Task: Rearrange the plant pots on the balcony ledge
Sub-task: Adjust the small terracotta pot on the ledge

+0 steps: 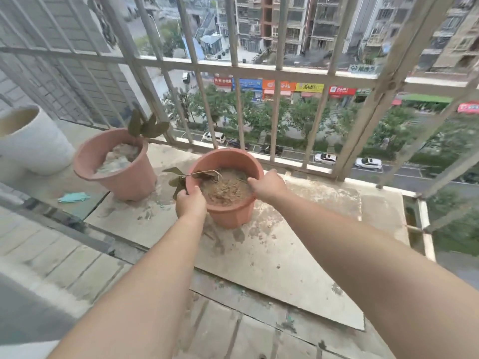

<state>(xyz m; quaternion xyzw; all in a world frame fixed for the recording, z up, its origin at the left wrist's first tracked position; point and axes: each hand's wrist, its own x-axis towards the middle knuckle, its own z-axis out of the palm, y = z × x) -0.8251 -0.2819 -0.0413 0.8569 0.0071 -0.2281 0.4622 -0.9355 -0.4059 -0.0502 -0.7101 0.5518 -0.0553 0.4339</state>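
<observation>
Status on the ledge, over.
Left hand and right hand grip near pot by its rim. Second pot stands apart, left. White pot beyond. Slab right bare.

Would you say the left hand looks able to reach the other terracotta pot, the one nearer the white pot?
Probably yes. The left hand now grips the near pot, but the ledge between it and the second pot looks bare, so it only needs to let go first.

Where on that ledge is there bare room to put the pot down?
Bare slab right of the held pot, up to the railing, and in front toward the arms. Crowded left: second pot, white pot, green scrap.
</observation>
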